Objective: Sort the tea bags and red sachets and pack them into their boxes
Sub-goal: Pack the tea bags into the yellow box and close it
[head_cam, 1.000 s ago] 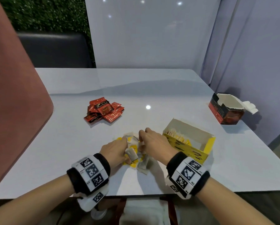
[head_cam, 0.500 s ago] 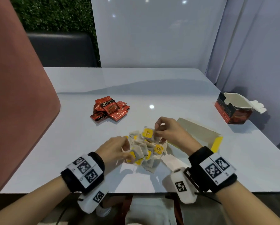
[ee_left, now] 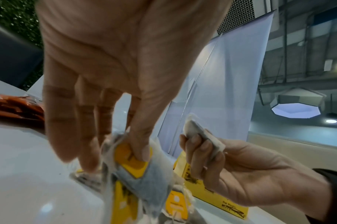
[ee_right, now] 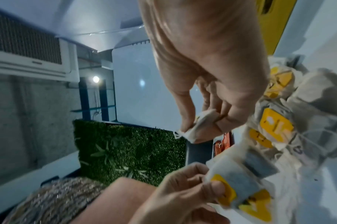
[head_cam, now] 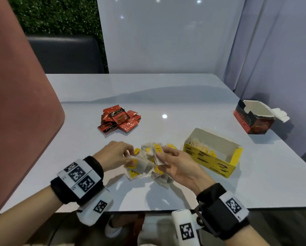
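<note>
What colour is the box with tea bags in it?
Yellow box, tea bags inside; head view shows it best.

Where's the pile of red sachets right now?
In the head view, the red sachets lie heaped on the table, left of centre, beyond the tea bags.

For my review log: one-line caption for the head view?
Both hands pinch tea bags beside the yellow box; red sachets wait.

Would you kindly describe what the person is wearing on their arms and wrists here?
Both forearms are bare, without sleeves. Each wrist carries a black padded band with white panels printed with black square markers. A white camera housing bearing another marker hangs under each wrist.
</note>
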`<state>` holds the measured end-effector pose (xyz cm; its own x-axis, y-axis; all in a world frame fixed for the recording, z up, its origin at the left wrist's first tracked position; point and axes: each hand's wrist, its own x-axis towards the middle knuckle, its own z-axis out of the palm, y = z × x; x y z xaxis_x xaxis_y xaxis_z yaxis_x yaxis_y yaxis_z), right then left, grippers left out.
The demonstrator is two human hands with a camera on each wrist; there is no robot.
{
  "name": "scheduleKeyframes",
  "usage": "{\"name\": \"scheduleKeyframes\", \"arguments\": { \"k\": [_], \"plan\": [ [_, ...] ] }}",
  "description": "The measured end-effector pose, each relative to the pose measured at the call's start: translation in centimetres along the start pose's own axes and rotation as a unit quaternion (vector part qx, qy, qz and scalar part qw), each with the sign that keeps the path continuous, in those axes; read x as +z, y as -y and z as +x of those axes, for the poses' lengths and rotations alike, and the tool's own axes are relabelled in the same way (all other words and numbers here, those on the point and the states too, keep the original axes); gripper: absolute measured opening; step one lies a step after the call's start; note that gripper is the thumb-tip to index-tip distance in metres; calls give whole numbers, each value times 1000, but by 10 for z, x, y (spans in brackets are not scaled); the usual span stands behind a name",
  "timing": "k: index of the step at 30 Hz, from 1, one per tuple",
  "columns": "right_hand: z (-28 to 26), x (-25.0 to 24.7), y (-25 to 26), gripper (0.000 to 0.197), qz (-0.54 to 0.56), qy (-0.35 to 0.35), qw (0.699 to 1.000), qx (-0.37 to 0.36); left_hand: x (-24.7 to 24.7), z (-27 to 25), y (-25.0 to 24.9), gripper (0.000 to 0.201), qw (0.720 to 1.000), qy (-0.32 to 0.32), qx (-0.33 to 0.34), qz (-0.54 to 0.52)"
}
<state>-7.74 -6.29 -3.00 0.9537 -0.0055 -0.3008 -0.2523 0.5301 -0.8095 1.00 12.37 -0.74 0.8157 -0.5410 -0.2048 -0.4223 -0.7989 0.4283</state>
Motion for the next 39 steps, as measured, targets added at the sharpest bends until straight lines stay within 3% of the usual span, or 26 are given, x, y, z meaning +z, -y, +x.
{"name": "scheduleKeyframes", "arguments": {
  "k": [4, 9, 15, 18, 23, 26, 30, 33, 37, 39],
  "plan": [
    [5, 6, -7, 12, -151, 1, 987, -46, -3, 7, -4, 12, 998, 38, 7, -57],
    [7, 13, -5, 5, -318, -23, 943, -92, -8, 18, -12, 11, 995, 55, 19, -83],
    [14, 14, -5, 13, -441, -50, 885, -141, -11, 25, -19, 2, 984, 82, 21, -159],
    [16, 13, -5, 11, -464, -46, 871, -152, -8, 26, -17, 4, 976, 100, 10, -196],
    [19, 9, -4, 9, -428, -63, 883, -180, -5, 29, -9, 13, 969, 70, -8, -238],
    [20, 0, 1, 8, -354, -88, 915, -176, -2, 28, -3, 9, 960, 85, -14, -267],
    [15, -8, 6, 4, -230, -79, 959, -145, 8, 28, 8, 8, 970, 81, -35, -228],
    [14, -12, 2, 23, -141, -78, 982, -99, 14, 27, 13, 7, 980, 64, -50, -184],
    [14, -14, -2, 33, -41, -81, 993, -75, 5, 20, 4, 12, 987, -20, 17, -157],
    [16, -10, 0, 31, -7, -70, 995, -66, -2, 15, -6, 27, 976, 21, 80, -203]
  ]
}}
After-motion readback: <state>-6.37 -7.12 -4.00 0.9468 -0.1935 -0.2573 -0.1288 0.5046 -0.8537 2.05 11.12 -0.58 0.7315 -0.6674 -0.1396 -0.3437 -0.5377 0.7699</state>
